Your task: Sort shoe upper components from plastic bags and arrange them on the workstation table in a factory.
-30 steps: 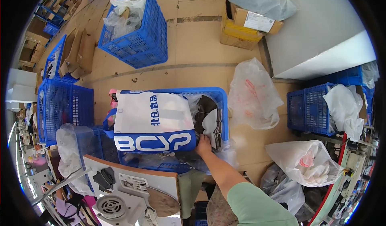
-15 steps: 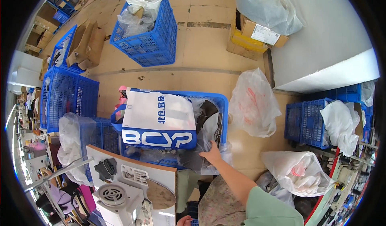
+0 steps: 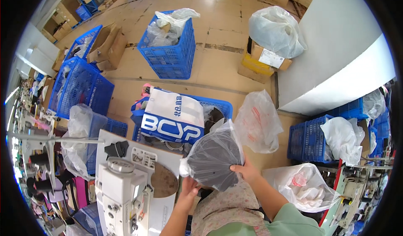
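A clear plastic bag (image 3: pixel 215 157) with dark grey, flat, rounded pieces inside is held up in front of my body. My right hand (image 3: pixel 247 172) grips its right side, the thumb pressed on the front and the fingers behind. My left hand (image 3: pixel 189 188) is closed at the bag's lower left edge, below a bunched white bit of plastic; its fingertips are partly hidden. Just beyond the bag, a white-and-blue shopping bag (image 3: pixel 174 114) lies on top of a blue crate (image 3: pixel 222 103) that also holds plastic-wrapped items.
To the left stands a sewing machine (image 3: pixel 119 190) on a white table (image 3: pixel 100 152). Another plastic bag (image 3: pixel 259 122) lies on the floor right of the crate. Blue stacked crates (image 3: pixel 170 53), a carton (image 3: pixel 256 64) and a white pillar (image 3: pixel 331 64) stand farther off.
My right hand has lifted the clear bag of dark pieces from the crate's right part and brought it toward me. My left hand has come up from the lower edge to the bag.
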The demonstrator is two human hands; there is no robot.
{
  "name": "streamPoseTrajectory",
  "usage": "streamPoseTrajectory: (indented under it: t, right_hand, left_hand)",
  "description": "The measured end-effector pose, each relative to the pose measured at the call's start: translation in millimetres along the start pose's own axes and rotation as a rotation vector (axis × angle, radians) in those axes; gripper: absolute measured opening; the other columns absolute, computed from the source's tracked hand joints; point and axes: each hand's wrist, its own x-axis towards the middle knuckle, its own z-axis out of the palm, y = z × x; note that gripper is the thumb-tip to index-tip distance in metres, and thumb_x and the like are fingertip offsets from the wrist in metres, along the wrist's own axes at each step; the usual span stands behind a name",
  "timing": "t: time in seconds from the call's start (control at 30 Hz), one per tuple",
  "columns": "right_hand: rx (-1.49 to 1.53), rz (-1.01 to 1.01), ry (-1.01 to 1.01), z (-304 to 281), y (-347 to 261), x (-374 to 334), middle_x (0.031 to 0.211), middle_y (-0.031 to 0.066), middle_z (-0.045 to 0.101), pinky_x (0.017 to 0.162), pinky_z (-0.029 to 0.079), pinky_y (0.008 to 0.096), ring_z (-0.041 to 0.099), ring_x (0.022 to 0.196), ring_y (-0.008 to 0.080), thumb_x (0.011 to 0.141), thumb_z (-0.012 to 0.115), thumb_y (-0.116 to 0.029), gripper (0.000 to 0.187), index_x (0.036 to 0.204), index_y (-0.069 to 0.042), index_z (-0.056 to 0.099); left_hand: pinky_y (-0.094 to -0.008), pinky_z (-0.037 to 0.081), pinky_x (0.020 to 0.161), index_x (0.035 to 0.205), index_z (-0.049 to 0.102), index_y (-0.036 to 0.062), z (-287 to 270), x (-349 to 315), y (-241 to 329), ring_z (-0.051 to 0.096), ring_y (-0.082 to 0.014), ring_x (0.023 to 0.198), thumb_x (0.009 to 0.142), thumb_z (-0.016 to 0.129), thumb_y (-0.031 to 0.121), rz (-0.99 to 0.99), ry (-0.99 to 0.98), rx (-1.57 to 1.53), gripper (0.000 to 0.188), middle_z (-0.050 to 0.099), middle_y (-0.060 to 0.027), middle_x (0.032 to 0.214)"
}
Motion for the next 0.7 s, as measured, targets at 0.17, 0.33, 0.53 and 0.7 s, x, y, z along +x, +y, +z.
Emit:
streamPoseTrajectory:
  t: [0.17,0.33,0.53,0.7]
  right_hand:
    - [-0.313,0.039,-0.178,55,-14,-35,0.136,0.0134,0.037,0.105,0.028,0.037,0.035,0.126,0.0225,0.068,0.079,-0.016,0.094,0.141,-0.003,0.02]
    - [0.31,0.031,-0.272,65,21,-24,0.133,0.0126,0.04,0.103,0.032,0.0386,0.039,0.123,0.0236,0.072,0.078,-0.024,0.088,0.139,-0.004,0.024]
    - [0.369,0.07,-0.269,91,15,-32,0.122,0.0102,0.051,0.094,0.043,0.0398,0.049,0.113,0.0233,0.074,0.073,-0.017,0.069,0.131,-0.005,0.036]
    - [0.394,0.087,-0.306,108,10,-52,0.123,0.0101,0.051,0.093,0.044,0.0402,0.05,0.113,0.0236,0.075,0.071,-0.015,0.066,0.131,-0.006,0.037]
  left_hand:
    - [-0.0416,0.039,0.097,0.132,0.038,0.0023,18,-7,48,0.05,-0.0283,0.114,0.078,0.07,0.016,-0.08,0.007,-0.298,0.064,0.048,-0.0129,0.128]
    - [-0.0332,0.041,0.091,0.128,0.042,-0.0014,19,-43,82,0.049,-0.0199,0.111,0.08,0.07,0.013,0.084,-0.139,0.348,0.057,0.052,-0.009,0.123]
    - [-0.0293,0.046,0.085,0.125,0.041,-0.0014,19,-81,108,0.054,-0.0179,0.102,0.079,0.07,0.005,0.555,0.129,0.227,0.055,0.052,-0.0107,0.118]
    - [-0.0255,0.049,0.075,0.119,0.041,0.0003,2,-91,115,0.056,-0.0152,0.096,0.079,0.064,-0.005,0.697,0.27,0.174,0.046,0.054,-0.011,0.109]
